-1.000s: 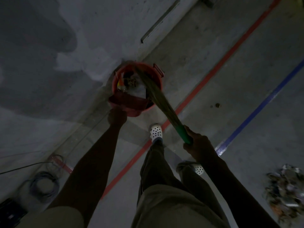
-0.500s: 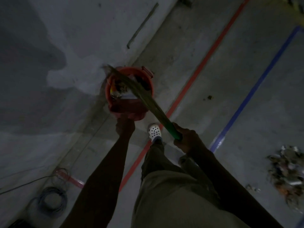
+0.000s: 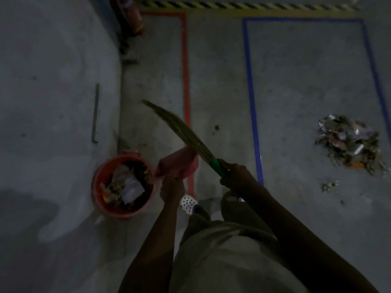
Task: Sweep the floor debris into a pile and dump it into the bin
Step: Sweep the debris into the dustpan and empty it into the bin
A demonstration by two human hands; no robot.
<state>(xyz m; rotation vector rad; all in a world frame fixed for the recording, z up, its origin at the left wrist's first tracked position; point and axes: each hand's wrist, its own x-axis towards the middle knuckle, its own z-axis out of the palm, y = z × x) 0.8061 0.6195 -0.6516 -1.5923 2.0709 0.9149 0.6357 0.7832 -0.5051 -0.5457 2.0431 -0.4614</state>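
A round red bin [image 3: 99, 195] stands on the floor at lower left, holding paper scraps and dry debris. My left hand [image 3: 171, 188] grips a red dustpan [image 3: 176, 162] held just right of the bin's rim. My right hand [image 3: 238, 174] grips the green handle of a straw broom [image 3: 179, 129], whose bristles point up and left above the floor. A pile of debris [image 3: 350, 142] with foil scraps and dry leaves lies on the floor at the right. A few small bits [image 3: 329, 186] lie just below it.
Red tape [image 3: 186, 81] and blue tape [image 3: 250, 92] run as lines on the grey concrete floor. A red fire extinguisher [image 3: 130, 15] stands by the wall at the top. A wall with a thin metal strip [image 3: 95, 113] fills the left. My white clog [image 3: 188, 203] is beside the bin.
The dustpan has come off the bin's rim and now sits to its right. The broom bristles have lifted out of the bin. The view has swung right, showing more of the debris pile.
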